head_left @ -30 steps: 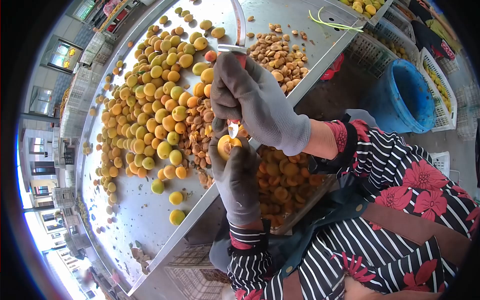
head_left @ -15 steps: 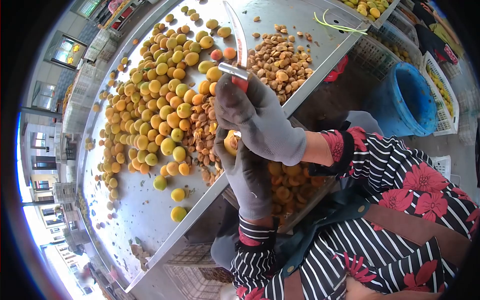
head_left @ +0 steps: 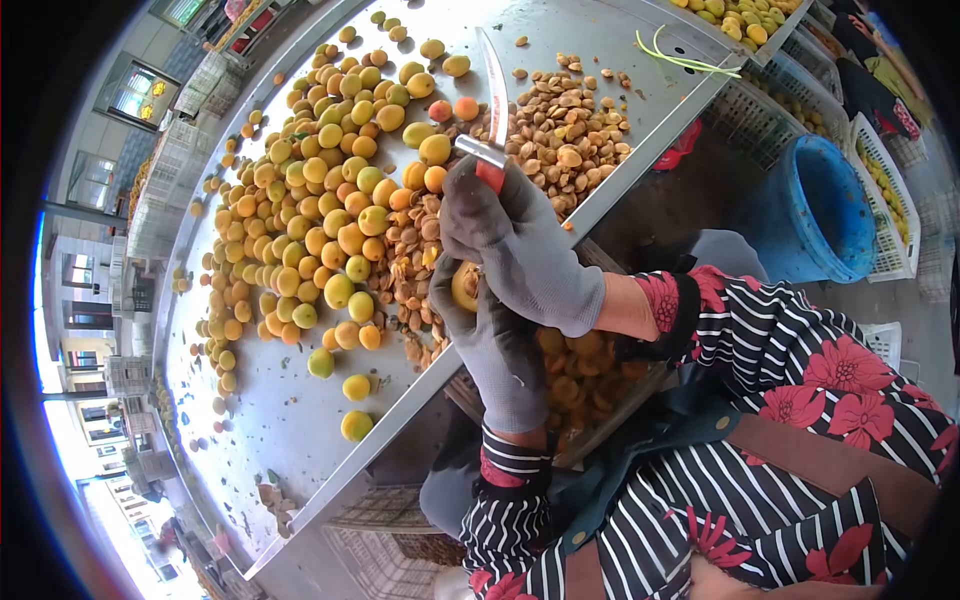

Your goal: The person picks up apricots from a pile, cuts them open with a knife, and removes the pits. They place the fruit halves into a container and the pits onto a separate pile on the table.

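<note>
Sheet-metal desk [head_left: 290,430] with a raised rim fills the left of our view. A broad spread of whole apricots [head_left: 320,210], yellow, orange and a few greenish, lies across it. Brown apricot stones [head_left: 570,140] are heaped at the far end, and more lie along the near edge of the fruit. A few green strips [head_left: 680,58] lie on the far corner.

Both our hands wear grey gloves and meet just over the desk's near rim. Our right hand [head_left: 520,250] is closed around the red handle of a knife [head_left: 494,85]. Its curved blade points away from us, above the heap of stones. Our left hand [head_left: 500,350] comes up from below, its fingers curled around one apricot [head_left: 465,285]. That fruit sits pressed between the two gloves, mostly covered by the right one. We cannot tell whether it is cut.

Below the hands, tucked against the desk's edge, a crate [head_left: 585,375] holds halved apricots. A blue bucket [head_left: 830,200] stands on the floor to the right, well apart from the hands, beside a white basket [head_left: 880,170] of fruit.
</note>
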Demonstrator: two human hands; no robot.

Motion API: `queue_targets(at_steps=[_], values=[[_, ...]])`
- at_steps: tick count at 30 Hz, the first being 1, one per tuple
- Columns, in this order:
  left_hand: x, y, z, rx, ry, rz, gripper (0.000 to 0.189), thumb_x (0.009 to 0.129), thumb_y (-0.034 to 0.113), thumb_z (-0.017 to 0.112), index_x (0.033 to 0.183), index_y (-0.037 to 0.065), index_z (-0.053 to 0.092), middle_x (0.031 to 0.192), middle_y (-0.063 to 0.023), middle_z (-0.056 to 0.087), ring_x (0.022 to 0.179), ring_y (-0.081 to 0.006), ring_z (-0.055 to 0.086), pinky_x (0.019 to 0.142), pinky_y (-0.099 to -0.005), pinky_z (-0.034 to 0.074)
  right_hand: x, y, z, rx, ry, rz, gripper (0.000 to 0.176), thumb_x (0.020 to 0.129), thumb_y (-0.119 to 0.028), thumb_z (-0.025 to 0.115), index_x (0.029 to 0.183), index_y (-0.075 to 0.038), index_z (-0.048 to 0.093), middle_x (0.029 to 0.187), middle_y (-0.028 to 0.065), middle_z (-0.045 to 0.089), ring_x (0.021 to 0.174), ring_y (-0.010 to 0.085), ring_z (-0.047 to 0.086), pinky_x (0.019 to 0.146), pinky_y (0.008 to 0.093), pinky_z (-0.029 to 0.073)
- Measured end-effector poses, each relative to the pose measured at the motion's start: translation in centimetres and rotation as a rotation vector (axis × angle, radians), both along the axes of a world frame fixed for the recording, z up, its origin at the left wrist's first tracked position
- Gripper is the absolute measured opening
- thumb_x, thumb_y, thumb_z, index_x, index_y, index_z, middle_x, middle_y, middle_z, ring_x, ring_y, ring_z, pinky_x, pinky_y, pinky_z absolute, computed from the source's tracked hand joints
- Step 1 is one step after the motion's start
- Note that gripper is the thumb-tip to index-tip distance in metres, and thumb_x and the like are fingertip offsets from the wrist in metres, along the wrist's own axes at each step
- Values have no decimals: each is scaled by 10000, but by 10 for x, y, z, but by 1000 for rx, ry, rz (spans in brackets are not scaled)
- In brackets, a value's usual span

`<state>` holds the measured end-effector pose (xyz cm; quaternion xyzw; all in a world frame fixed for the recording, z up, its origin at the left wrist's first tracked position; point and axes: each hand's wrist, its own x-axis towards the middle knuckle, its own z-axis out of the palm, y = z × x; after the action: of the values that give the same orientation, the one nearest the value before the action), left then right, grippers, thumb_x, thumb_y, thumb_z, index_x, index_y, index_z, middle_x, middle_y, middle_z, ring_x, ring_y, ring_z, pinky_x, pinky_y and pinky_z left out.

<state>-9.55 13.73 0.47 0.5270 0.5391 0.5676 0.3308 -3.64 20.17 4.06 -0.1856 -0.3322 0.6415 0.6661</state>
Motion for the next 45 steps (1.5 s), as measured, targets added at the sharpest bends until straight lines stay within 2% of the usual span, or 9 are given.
queue_targets(at_steps=[3, 5, 6, 16, 23, 26, 31, 34, 45], values=[[-1, 0, 12, 122, 106, 42, 332, 1042, 202, 565, 1331, 70, 468, 1112, -49, 577, 908, -84, 600, 741, -215, 511, 9, 3, 3, -3, 62, 108, 206, 1039, -281, 600, 1051, -95, 512, 765, -65, 470, 639, 29, 430, 572, 202, 381], [-7, -3, 22, -227, -590, -100, 330, 1030, 237, 591, 1290, 62, 486, 906, 4, 581, 715, -47, 544, 604, -189, 433, 19, 9, 9, -44, 72, 131, 218, 1031, -291, 614, 997, -88, 543, 728, -47, 492, 621, 47, 463, 575, 217, 403], [-5, 0, 28, -238, -570, -76, 348, 1012, 239, 608, 1291, 70, 485, 762, 41, 525, 606, -31, 461, 542, -181, 349, 25, 12, 10, -38, -22, 175, 238, 1022, -302, 624, 955, -86, 551, 705, -34, 504, 608, 62, 480, 574, 229, 410], [-25, 4, 12, -353, -976, -461, 289, 959, 215, 620, 1180, 74, 500, 697, 56, 422, 535, -41, 373, 479, -210, 285, 37, 23, 14, 21, -64, 382, 481, 1039, -448, 543, 704, -130, 409, 574, -45, 372, 476, 74, 327, 454, 268, 261], [-12, 3, 17, -430, -910, -274, 318, 950, 297, 671, 1141, 97, 514, 650, 72, 397, 504, -39, 342, 459, -207, 249, 30, 14, 23, -15, -243, 291, 449, 1022, -430, 594, 724, -109, 498, 551, -33, 435, 468, 67, 378, 445, 264, 292], [-16, 3, 15, -455, -836, -306, 299, 935, 342, 670, 1138, 152, 560, 785, 68, 526, 619, -41, 490, 521, -189, 405, 28, 16, 25, -79, -212, 257, 425, 1026, -394, 598, 729, -103, 508, 541, -34, 435, 451, 67, 387, 427, 266, 299], [-16, 12, -8, -171, -187, -103, 320, 961, 274, 664, 1196, 104, 531, 837, 29, 593, 646, -46, 544, 521, -210, 420, 24, 25, 19, -229, -126, 229, 401, 1043, -374, 564, 746, -110, 511, 537, -35, 426, 428, 71, 379, 403, 263, 294], [-25, 11, 16, -491, -232, -159, 342, 961, 221, 653, 1238, 84, 506, 797, 20, 580, 611, -46, 523, 519, -207, 405, 25, 34, 18, -386, 4, 262, 386, 1050, -360, 544, 733, -156, 459, 523, -47, 365, 400, 80, 342, 388, 262, 276], [-25, 14, -13, -262, -308, -254, 239, 1022, 153, 528, 1233, 44, 510, 913, -5, 570, 711, -45, 501, 623, -196, 450, 14, 48, 13, -586, 208, 151, 460, 1077, -446, 443, 719, -175, 344, 558, -43, 267, 444, 132, 290, 449, 318, 347]])
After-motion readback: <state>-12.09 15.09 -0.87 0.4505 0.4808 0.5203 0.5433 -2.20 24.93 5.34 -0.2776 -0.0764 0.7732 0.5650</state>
